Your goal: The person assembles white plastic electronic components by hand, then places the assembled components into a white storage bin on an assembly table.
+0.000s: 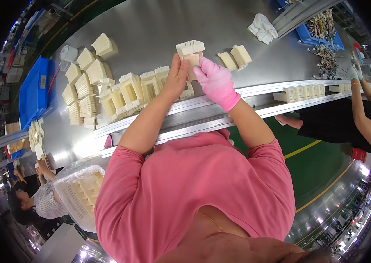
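Above the table's front edge, a cream plastic housing (190, 46) is held up between my two hands. My bare left hand (176, 79) grips its left side, fingers closed. My right hand (217, 83), in a pink and white glove, closes on its right side. A beige flat piece (192, 60) shows in the housing's opening; whether it is separate I cannot tell. Just left of my hands stands a row of similar open housings (130, 89). Beyond that row lie several stacks of thin cream pieces (84, 85). Two cream parts (240, 56) rest to the right.
A metal rail (255, 90) runs along the front edge, with more housings (306, 93) at right. Around the table are a blue bin (34, 92), a white cup (68, 53), a white cloth (263, 29) and a blue tray of wired parts (326, 28). Co-workers are at both sides.
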The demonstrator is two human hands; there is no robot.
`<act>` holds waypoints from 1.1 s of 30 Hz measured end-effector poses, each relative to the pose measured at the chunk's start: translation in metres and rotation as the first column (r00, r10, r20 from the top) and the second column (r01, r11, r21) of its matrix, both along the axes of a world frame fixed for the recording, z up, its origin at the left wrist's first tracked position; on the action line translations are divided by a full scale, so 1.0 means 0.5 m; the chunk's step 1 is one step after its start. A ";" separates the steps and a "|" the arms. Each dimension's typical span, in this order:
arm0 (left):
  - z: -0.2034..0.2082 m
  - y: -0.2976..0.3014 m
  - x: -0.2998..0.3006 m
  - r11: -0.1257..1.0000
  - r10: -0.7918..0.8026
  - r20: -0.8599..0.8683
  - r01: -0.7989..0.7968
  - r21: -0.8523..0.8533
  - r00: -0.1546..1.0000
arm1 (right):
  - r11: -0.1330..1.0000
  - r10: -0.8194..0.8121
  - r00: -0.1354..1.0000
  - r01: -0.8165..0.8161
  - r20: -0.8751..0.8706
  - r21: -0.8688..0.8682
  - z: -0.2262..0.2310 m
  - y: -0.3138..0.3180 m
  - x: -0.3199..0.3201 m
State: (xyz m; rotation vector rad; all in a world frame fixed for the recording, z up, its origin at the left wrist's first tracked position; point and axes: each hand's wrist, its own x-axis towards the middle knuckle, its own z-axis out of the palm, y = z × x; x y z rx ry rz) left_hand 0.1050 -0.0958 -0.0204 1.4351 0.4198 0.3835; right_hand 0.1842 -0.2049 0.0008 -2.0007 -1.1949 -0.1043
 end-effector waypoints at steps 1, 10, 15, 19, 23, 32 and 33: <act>0.002 -0.002 0.000 1.000 -0.001 0.001 0.001 0.000 1.000 | 0.999 -0.005 1.000 0.005 0.015 -0.034 0.005 0.000 0.000; 0.009 -0.011 -0.001 0.959 -0.165 -0.041 0.151 -0.241 0.985 | 0.984 0.176 0.552 -0.102 -0.815 0.143 0.069 -0.061 0.052; 0.046 -0.032 0.004 0.878 -0.370 -0.078 0.321 -0.354 0.926 | 0.908 0.401 0.738 -0.241 -0.542 0.343 0.041 -0.082 0.084; 0.072 -0.046 0.012 0.721 -0.671 -0.156 0.589 -0.365 0.725 | 0.850 0.507 0.351 -0.355 -0.787 0.389 0.076 -0.129 0.084; 0.031 0.019 0.058 0.672 -0.558 -0.298 0.633 0.385 0.774 | 0.941 -0.026 0.769 -0.197 -0.639 -0.275 0.097 -0.221 0.100; -0.132 0.035 0.047 -0.261 -0.183 -0.717 0.670 0.695 0.672 | 0.617 -0.479 0.752 0.655 0.452 -0.436 0.022 -0.269 0.154; -0.143 0.038 0.054 -0.260 -0.183 -0.712 0.665 0.700 0.678 | 0.669 -0.463 0.802 0.596 0.378 -0.445 0.015 -0.246 0.174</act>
